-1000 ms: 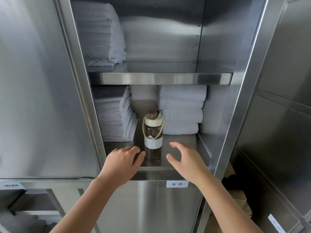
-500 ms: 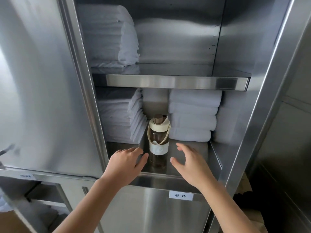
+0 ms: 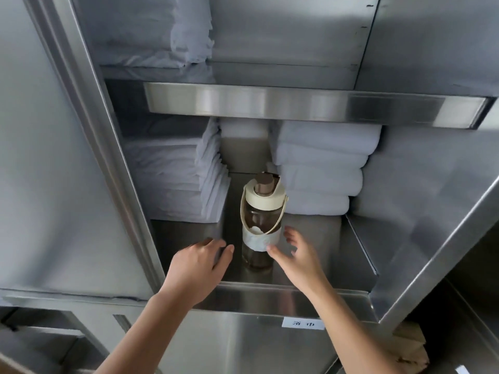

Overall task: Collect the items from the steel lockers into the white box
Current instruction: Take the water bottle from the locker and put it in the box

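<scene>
A brown glass bottle (image 3: 259, 225) with a cream lid, a cream carry strap and a white sleeve stands upright on the lower shelf (image 3: 318, 238) of the open steel locker. My left hand (image 3: 199, 265) is just left of the bottle's base, fingers relaxed, a small gap from the glass. My right hand (image 3: 295, 257) is at the bottle's right side, fingers spread, its thumb tip at the white sleeve. Neither hand grips the bottle. The white box is not in view.
Folded white towels are stacked left (image 3: 175, 174) and right (image 3: 321, 168) of the bottle, and more lie on the upper shelf (image 3: 151, 31). A steel shelf lip (image 3: 297, 106) runs above. The locker's steel door (image 3: 48, 157) stands to the left. A label (image 3: 303, 323) sits below the shelf.
Both hands have moved deeper into the shelf and closed in on the bottle from either side. The view has come closer to the locker.
</scene>
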Tool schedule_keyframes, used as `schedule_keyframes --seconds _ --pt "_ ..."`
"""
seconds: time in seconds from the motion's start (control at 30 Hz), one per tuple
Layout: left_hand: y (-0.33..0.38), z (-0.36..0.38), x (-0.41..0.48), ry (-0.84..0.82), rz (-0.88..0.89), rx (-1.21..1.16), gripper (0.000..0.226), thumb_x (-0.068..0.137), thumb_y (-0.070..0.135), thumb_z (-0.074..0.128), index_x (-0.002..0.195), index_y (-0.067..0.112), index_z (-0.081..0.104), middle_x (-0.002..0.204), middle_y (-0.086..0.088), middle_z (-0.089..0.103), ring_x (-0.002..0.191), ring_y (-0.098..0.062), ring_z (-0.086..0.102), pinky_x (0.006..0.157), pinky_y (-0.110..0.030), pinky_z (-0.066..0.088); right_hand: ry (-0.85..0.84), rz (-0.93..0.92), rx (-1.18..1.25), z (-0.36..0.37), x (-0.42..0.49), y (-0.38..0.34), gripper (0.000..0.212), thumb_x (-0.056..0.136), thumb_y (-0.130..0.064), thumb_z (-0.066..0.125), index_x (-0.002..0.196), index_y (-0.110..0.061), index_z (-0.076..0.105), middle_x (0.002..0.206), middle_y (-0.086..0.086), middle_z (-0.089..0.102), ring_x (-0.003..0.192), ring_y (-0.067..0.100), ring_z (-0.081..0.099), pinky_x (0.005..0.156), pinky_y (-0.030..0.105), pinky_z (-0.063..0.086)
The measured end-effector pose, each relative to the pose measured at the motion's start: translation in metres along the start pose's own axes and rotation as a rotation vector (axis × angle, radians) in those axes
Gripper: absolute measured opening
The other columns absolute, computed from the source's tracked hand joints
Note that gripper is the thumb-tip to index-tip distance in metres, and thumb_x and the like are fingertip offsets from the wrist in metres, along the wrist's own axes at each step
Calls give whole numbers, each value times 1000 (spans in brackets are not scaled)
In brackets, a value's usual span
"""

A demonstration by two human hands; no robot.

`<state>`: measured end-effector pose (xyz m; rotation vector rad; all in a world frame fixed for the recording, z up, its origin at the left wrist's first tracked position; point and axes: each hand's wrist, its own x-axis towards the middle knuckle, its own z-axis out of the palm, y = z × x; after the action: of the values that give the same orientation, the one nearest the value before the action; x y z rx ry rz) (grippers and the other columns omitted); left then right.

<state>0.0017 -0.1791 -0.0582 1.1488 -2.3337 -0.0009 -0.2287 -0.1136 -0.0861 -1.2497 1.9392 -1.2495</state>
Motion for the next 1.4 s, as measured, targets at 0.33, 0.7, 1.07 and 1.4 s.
schedule_keyframes --seconds 0.33,0.7,1.07,1.4 --pt "-20 34 21 -52 -23 -150 40 96 54 30 101 29 61 90 8 67 76 -16 62 64 -33 51 114 -80 144 36 25 -1 73 64 -45 93 122 -59 51 121 -33 64 114 -9 61 86 9 51" --pt "-24 26 24 -10 30 -38 43 96 53 33 109 25 64 91 5 71 75 -18 66 63 -25 42 112 -58 167 46 32 -1 86 55 -49 95 130 -42 53 122 -19 68 113 11 67 94 43 60" --pt "8 -14 -16 -61 18 26 52 98 55 25 112 25 64 97 10 70 84 -15 66 73 -28 48 129 -112 121 15 -27 2 75 52 -54 92 118 -38 60 106 -26 72 99 0 68 85 32 61" --pt "102 -56 -45 131 -19 25 47 97 54 32 109 21 65 92 8 72 77 -18 67 66 -26 41 52 -318 175 -94 -89 -34 61 62 -39 93 115 -40 64 107 -24 73 100 -4 68 75 9 52"
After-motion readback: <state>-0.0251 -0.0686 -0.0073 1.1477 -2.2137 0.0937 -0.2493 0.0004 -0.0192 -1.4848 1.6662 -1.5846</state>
